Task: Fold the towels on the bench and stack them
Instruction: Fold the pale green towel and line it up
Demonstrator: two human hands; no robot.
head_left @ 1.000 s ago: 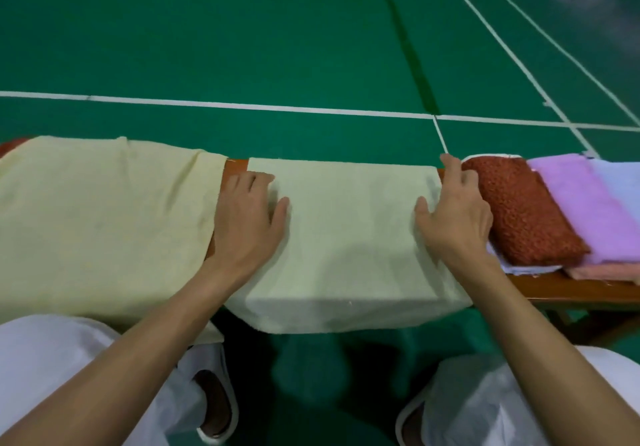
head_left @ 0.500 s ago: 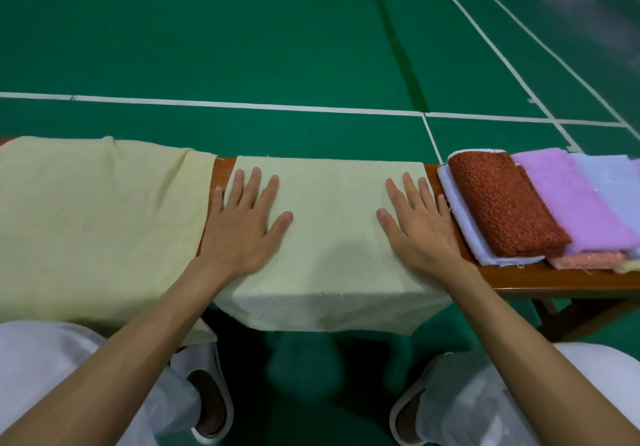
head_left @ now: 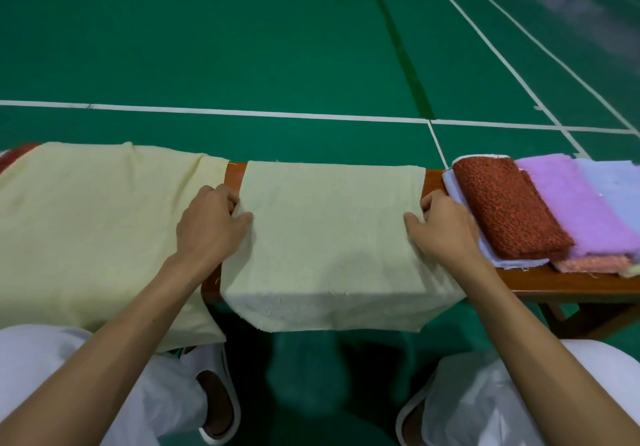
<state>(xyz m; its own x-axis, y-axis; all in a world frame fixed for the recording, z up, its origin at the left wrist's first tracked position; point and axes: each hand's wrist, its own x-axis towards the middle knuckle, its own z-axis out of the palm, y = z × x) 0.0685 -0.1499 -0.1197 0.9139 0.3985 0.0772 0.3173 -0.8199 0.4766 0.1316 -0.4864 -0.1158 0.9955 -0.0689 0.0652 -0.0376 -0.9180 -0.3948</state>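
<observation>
The wooden bench (head_left: pixel 571 286) carries a spread yellow towel (head_left: pixel 97 230) over its left end, a stack of folded towels (head_left: pixel 502 210) at its right end, and between them the pale half-folded towel (head_left: pixel 329 234) draping its near edge. It seems soft and limp, best taken at its side edges, where the left hand (head_left: pixel 207 227) and right hand (head_left: pixel 446 229) pinch it with curled fingers

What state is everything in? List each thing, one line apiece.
middle yellow towel, folded, lying across the bench, near edge hanging over.
left yellow towel, spread unfolded, draped over the bench.
left hand, pinches the middle yellow towel's left edge.
right hand, pinches its right edge.
rust towel, folded, at the bench's right end.
purple towel, folded, beside the rust towel.
</observation>
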